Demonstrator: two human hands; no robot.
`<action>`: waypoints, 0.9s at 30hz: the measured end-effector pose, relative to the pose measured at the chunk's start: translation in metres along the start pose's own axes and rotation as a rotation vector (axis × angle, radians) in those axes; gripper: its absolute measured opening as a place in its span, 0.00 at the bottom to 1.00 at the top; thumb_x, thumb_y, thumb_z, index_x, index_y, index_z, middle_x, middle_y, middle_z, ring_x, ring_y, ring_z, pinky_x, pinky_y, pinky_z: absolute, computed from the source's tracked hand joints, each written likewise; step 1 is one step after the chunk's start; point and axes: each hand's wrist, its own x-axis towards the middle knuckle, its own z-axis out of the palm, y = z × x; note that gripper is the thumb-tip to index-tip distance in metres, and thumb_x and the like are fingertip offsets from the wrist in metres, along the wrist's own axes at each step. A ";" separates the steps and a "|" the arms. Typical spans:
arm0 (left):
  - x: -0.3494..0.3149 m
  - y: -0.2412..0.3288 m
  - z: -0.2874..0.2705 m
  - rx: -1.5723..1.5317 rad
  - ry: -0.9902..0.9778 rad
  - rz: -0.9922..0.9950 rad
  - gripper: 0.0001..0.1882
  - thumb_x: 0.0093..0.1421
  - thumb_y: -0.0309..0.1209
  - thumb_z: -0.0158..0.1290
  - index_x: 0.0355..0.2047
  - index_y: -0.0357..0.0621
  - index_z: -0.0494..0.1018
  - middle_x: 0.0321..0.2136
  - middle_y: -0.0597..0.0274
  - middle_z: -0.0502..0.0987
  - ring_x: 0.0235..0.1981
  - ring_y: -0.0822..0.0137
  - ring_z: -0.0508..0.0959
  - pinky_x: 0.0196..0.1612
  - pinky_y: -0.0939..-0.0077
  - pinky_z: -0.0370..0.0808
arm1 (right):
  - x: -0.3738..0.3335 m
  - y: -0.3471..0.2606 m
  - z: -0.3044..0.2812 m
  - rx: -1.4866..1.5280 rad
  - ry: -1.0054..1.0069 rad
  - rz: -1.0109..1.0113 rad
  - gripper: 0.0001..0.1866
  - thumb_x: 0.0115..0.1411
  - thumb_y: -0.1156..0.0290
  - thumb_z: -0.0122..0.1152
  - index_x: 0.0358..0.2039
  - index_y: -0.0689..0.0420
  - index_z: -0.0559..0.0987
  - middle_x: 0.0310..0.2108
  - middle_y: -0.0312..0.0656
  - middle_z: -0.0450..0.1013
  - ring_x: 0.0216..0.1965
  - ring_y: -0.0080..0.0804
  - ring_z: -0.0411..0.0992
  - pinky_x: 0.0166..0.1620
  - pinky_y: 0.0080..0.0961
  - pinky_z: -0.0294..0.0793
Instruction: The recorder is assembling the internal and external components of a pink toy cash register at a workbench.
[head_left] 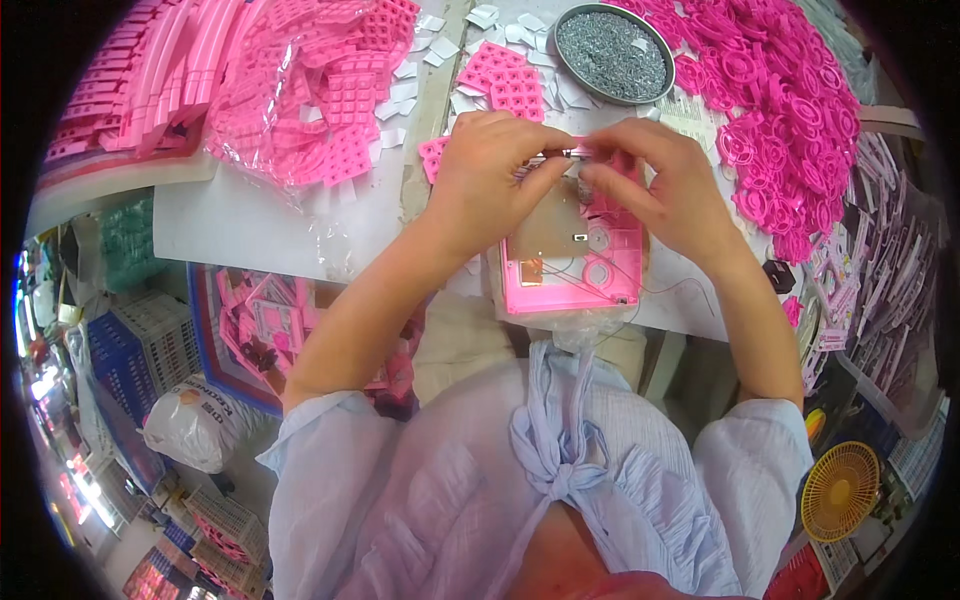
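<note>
A pink plastic toy housing lies open-side up in front of me, with thin wires, a small round piece and a brown board part inside. My left hand reaches over its far left edge, thumb and index finger pinched together. My right hand bends over the far right part of the housing, its thumb and fingertips curled close to the left ones. A small shiny metal bit shows between the two hands. What exactly each hand grips is hidden by the fingers.
A round tin of small metal screws stands beyond the hands. Pink keypads and white paper pieces lie at the far left, pink ring-shaped parts at the far right. A blue-rimmed crate sits below left, a yellow basket lower right.
</note>
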 end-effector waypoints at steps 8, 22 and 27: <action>-0.001 0.007 0.004 0.010 -0.009 -0.186 0.05 0.54 0.31 0.63 0.30 0.47 0.80 0.26 0.65 0.81 0.30 0.62 0.79 0.43 0.64 0.67 | -0.001 0.000 0.014 -0.200 0.127 -0.210 0.10 0.58 0.69 0.65 0.39 0.58 0.82 0.36 0.43 0.77 0.38 0.43 0.74 0.41 0.35 0.75; -0.007 0.008 0.007 0.237 0.092 0.199 0.07 0.52 0.32 0.65 0.27 0.50 0.77 0.24 0.70 0.77 0.29 0.66 0.76 0.46 0.62 0.63 | -0.025 -0.008 0.007 -0.181 0.112 -0.220 0.14 0.55 0.74 0.62 0.43 0.61 0.81 0.41 0.46 0.76 0.41 0.46 0.72 0.44 0.38 0.75; -0.012 0.012 0.006 0.228 0.077 0.160 0.07 0.52 0.31 0.65 0.28 0.49 0.77 0.24 0.69 0.77 0.29 0.65 0.76 0.45 0.61 0.64 | -0.029 -0.008 0.005 -0.192 0.113 -0.218 0.15 0.54 0.74 0.62 0.44 0.62 0.81 0.41 0.46 0.76 0.41 0.46 0.73 0.44 0.38 0.76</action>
